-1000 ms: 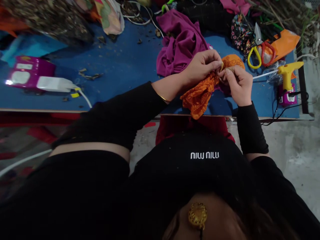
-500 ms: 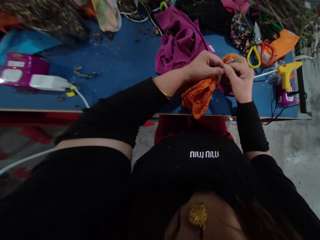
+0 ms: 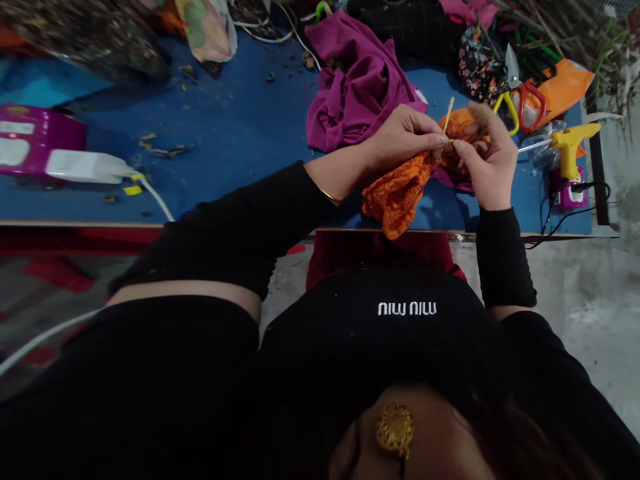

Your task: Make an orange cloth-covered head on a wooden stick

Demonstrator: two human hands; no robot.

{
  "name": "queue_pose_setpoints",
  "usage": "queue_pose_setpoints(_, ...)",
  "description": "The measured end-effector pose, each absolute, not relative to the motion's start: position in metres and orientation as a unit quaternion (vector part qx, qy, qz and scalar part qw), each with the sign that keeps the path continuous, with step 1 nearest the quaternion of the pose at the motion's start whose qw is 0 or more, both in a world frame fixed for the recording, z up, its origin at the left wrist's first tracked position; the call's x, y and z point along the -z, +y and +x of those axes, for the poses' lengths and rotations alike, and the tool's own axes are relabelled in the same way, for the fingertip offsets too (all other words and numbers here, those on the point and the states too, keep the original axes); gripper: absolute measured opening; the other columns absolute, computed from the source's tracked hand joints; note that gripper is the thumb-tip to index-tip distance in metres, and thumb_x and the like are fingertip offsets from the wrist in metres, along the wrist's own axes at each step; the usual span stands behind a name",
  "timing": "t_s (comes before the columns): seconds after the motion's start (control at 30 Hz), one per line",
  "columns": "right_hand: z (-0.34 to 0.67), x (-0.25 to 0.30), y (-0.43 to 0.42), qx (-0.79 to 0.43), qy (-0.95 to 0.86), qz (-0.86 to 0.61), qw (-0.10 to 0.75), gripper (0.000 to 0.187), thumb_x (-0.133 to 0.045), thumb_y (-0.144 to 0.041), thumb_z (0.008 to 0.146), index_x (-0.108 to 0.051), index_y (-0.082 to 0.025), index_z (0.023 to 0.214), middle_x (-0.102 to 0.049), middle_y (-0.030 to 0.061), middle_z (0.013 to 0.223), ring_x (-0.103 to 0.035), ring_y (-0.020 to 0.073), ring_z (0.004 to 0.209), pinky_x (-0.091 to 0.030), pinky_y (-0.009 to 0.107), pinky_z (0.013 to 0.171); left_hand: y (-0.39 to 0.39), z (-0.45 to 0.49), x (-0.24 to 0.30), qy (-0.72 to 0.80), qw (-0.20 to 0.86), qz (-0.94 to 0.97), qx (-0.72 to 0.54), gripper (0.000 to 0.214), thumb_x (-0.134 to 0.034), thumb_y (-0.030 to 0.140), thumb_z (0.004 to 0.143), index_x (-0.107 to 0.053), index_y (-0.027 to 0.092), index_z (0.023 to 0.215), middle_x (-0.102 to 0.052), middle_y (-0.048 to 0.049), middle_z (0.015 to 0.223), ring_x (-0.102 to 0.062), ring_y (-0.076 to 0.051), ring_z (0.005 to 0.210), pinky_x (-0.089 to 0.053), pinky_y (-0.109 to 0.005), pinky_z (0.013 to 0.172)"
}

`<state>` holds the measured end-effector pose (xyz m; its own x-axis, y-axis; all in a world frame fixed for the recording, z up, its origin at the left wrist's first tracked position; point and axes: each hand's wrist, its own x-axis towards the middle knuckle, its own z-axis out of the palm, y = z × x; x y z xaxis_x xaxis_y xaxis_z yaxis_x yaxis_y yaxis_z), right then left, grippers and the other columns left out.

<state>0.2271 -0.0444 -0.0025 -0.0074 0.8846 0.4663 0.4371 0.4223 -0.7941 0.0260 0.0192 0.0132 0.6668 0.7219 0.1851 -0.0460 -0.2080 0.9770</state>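
Orange printed cloth (image 3: 397, 193): bunched between the two hands at the near edge of the blue counter (image 3: 240, 127), right of its middle; one gathered part hangs toward the near edge, another puffs out on the far right side.
Left hand (image 3: 407, 137): its grip is closed in a pinch on the cloth's gathered neck.
Right hand (image 3: 490, 167): thumb tip just beside the left fingertips, other fingers raised and blurred; cannot tell whether its grip is closed on anything.
Pale strand (image 3: 449, 115): sticks up from the pinched neck.
Purple cloth (image 3: 355, 80): crumpled on the counter, just beyond the left hand.
Scissors (image 3: 533, 110): one yellow and one red handle, beyond the right hand to the right, near an orange scrap (image 3: 567, 87).
Yellow glue gun (image 3: 569, 143): right of the right hand.
Dried stems (image 3: 555, 33): piled at the far right.
Purple box (image 3: 40, 140): at the left end, beside a white plug (image 3: 87, 165).
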Motion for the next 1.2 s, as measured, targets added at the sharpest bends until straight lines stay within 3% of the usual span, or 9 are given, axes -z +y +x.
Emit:
queue_pose_setpoints(0.13,0.229,0.003,-0.047,-0.106,-0.730,-0.532,0.415,0.030,-0.064,-0.055,0.097,-0.066,-0.028,0.109,-0.061,0.0092,0.115,-0.063,0.0264,0.110,-0.062,0.050,0.097,0.020,0.025,-0.014,0.214,0.581,0.711,-0.334,0.044,-0.078,0.068,0.080,-0.071,0.027,0.067,-0.067,-0.0035,0.072,-0.054,-0.019,0.074,-0.046,-0.048,0.083)
queue_pose_setpoints(0.27,0.228,-0.002,-0.052,-0.066,-0.733,-0.538,0.410,0.032,-0.054,-0.055,0.102,-0.062,-0.025,0.094,-0.058,0.0099,0.109,-0.061,0.0298,0.114,-0.059,0.058,0.101,0.022,0.026,-0.010,0.219,0.589,0.687,-0.365,0.047,-0.082,0.068,0.078,-0.074,0.024,0.066,-0.069,-0.0034,0.072,-0.056,-0.018,0.074,-0.048,-0.044,0.079)
queue_pose_setpoints(0.5,0.229,-0.014,-0.072,-0.160,-0.769,-0.501,0.363,0.030,-0.060,-0.049,0.100,-0.059,-0.024,0.083,-0.060,0.0071,0.093,-0.063,0.0247,0.095,-0.059,0.048,0.092,0.024,0.026,-0.008,0.238,0.621,0.652,-0.365,0.020,-0.090,0.035,0.073,-0.080,0.021,0.082,-0.078,-0.0042,0.083,-0.066,-0.021,0.079,-0.054,-0.047,0.095)
queue_pose_setpoints(0.67,0.230,-0.042,-0.086,-0.223,-0.816,-0.451,0.285,0.034,-0.067,-0.050,0.095,-0.061,-0.023,0.076,-0.062,0.0027,0.080,-0.060,0.0186,0.075,-0.057,0.040,0.081,0.022,0.025,-0.010,0.260,0.612,0.651,-0.367,0.010,-0.087,0.024,0.071,-0.078,0.024,0.076,-0.074,-0.0004,0.072,-0.058,-0.016,0.068,-0.052,-0.041,0.081)
queue_pose_setpoints(0.73,0.229,-0.052,-0.085,-0.213,-0.815,-0.437,0.317,0.038,-0.061,-0.050,0.099,-0.061,-0.023,0.073,-0.062,0.0027,0.077,-0.061,0.0185,0.074,-0.056,0.041,0.082,0.019,0.025,-0.013,0.264,0.608,0.649,-0.373,0.009,-0.086,0.023,0.070,-0.078,0.022,0.075,-0.071,-0.0006,0.068,-0.055,-0.014,0.064,-0.050,-0.039,0.075)
queue_pose_setpoints(0.87,0.222,-0.047,-0.062,-0.096,-0.726,-0.507,0.454,0.024,-0.051,-0.049,0.104,-0.066,-0.030,0.101,-0.068,0.0077,0.103,-0.064,0.0255,0.107,-0.056,0.046,0.100,0.013,0.026,-0.015,0.271,0.570,0.679,-0.374,0.010,-0.084,0.028,0.074,-0.077,0.022,0.077,-0.073,-0.0028,0.074,-0.058,-0.015,0.069,-0.050,-0.041,0.078)
queue_pose_setpoints(0.97,0.217,-0.023,-0.042,-0.110,-0.724,-0.533,0.425,0.027,-0.053,-0.046,0.101,-0.060,-0.035,0.125,-0.063,0.0092,0.127,-0.059,0.0294,0.127,-0.055,0.052,0.111,0.019,0.024,-0.013,0.252,0.462,0.765,-0.371,0.010,-0.075,0.036,0.082,-0.075,0.027,0.079,-0.077,-0.0030,0.083,-0.061,-0.018,0.077,-0.053,-0.043,0.083)
queue_pose_setpoints(1.1,0.216,-0.002,-0.034,-0.126,-0.721,-0.557,0.392,0.027,-0.051,-0.039,0.100,-0.063,-0.033,0.123,-0.056,0.0113,0.138,-0.052,0.0341,0.141,-0.049,0.061,0.118,0.037,0.020,-0.008,0.218,0.301,0.864,-0.341,0.013,-0.068,0.040,0.086,-0.073,0.028,0.084,-0.075,-0.0073,0.092,-0.065,-0.026,0.094,-0.051,-0.048,0.096)
queue_pose_setpoints(1.2,0.214,-0.001,-0.036,-0.108,-0.729,-0.566,0.370,0.023,-0.057,-0.036,0.096,-0.067,-0.033,0.117,-0.056,0.0120,0.136,-0.052,0.0342,0.140,-0.049,0.061,0.118,0.042,0.020,-0.007,0.221,0.283,0.874,-0.329,0.020,-0.065,0.045,0.091,-0.068,0.025,0.087,-0.069,-0.0062,0.090,-0.065,-0.028,0.108,-0.049,-0.048,0.100)
